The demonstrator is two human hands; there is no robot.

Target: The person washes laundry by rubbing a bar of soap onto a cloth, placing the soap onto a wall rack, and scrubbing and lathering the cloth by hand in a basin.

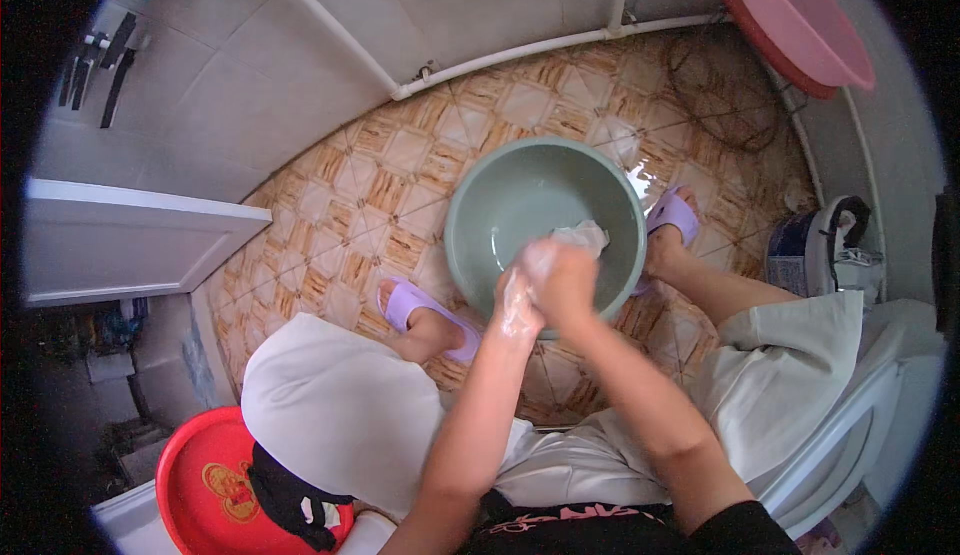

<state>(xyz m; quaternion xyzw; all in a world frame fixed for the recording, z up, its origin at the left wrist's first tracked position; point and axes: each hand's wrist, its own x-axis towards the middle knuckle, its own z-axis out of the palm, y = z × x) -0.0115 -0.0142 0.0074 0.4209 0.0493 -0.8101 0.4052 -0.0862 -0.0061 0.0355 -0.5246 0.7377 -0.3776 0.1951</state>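
A green-grey plastic basin point(517, 187) stands on the tiled floor between my feet. Over its near part, my left hand point(521, 292) and my right hand point(566, 281) are pressed together, with white lather on the left wrist and fingers. The right hand is blurred. Whether anything lies between the palms is hidden. A small pale, wet cloth or crumpled piece point(583, 236) shows just beyond the hands, inside the basin; I cannot tell if a hand touches it.
A red basin point(187, 472) with a black cloth point(289, 491) is at lower left. A white cabinet door point(142, 243) juts in at left. Pink basin point(810, 18), a hose point(720, 134) and a tub point(795, 251) are at right. The floor point(641, 180) looks wet beside the green-grey basin.
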